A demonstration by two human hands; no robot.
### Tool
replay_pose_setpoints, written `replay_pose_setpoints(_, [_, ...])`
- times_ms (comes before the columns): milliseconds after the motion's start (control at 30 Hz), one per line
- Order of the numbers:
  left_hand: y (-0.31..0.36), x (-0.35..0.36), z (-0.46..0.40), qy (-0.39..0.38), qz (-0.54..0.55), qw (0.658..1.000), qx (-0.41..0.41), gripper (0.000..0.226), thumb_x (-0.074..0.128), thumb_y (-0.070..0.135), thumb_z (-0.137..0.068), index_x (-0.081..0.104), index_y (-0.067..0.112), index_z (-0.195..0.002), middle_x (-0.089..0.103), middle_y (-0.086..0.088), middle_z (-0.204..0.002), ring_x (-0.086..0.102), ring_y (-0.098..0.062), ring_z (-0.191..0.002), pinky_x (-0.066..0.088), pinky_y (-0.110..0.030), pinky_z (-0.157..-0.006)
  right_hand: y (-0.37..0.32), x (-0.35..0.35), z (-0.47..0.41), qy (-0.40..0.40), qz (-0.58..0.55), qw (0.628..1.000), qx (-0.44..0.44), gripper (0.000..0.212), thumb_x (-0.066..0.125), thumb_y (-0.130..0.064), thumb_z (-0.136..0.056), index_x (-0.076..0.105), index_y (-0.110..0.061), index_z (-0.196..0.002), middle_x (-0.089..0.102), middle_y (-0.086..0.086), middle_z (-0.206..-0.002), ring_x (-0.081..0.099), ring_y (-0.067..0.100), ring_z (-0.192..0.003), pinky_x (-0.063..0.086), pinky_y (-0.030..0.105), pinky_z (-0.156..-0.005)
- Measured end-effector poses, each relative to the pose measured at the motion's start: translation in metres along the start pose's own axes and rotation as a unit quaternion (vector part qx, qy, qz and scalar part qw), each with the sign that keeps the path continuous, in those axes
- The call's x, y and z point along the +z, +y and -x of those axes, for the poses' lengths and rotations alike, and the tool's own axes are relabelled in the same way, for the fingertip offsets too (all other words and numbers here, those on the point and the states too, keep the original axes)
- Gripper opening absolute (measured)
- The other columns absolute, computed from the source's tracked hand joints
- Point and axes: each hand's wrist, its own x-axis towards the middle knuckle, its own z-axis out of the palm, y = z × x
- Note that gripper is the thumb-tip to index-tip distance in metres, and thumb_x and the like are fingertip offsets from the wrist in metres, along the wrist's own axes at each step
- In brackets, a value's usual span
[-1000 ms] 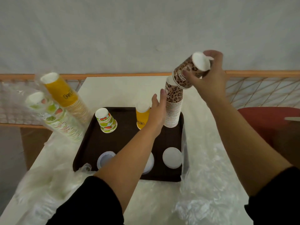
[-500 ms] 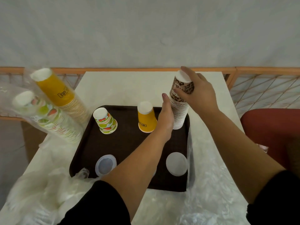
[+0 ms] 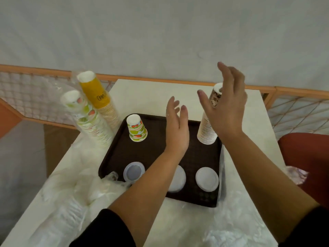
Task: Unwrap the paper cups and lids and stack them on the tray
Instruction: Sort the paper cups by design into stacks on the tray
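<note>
— Where are your hands?
— My left hand (image 3: 175, 125) and right hand (image 3: 225, 106) hover with fingers spread, holding nothing.
— The cups?
— The leopard-print stack (image 3: 207, 129) stands upside down on the tray (image 3: 114, 154), far right corner; three lids (image 3: 207, 179) lie along its near edge.

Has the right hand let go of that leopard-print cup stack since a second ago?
Yes. The right hand has set its cups onto the leopard-print stack on the tray and now hovers open beside it.

Soft, even, shadowless light; wide-angle bending at the edges; slight motion blur throughout.
</note>
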Motion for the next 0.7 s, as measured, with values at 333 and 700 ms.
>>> replay_pose_setpoints(333, [0.011, -0.155, -0.023, 0.387, -0.129, 0.889, 0.207, 0.05, 0.054, 0.015, -0.086, 0.032, -0.009, -0.124, 0.039, -0.023, -0.125, 0.037, -0.026, -0.113, 0.033, -0.029, -0.101, -0.113, 0.098, 0.039, -0.256, -0.19, 0.948, -0.012, 0.045, 0.064, -0.021, -0.088, 0.049, -0.016, -0.13, 0.045, 0.005, -0.131, 0.058, 0.014, -0.105, 0.036, 0.004, -0.071])
replay_pose_setpoints(700, [-0.035, -0.263, -0.08, 0.226, -0.12, 0.966, -0.032, 0.114, 0.086, 0.038, -0.059, 0.011, 0.029, -0.145, 0.026, -0.01, -0.147, 0.036, -0.027, -0.132, 0.042, -0.043, -0.103, -0.165, 0.211, 0.086, -0.359, -0.197, 0.911, 0.053, 0.066, 0.067, -0.018, -0.086, 0.034, -0.013, -0.143, 0.045, 0.012, -0.137, 0.055, 0.029, -0.114, 0.045, 0.034, -0.092])
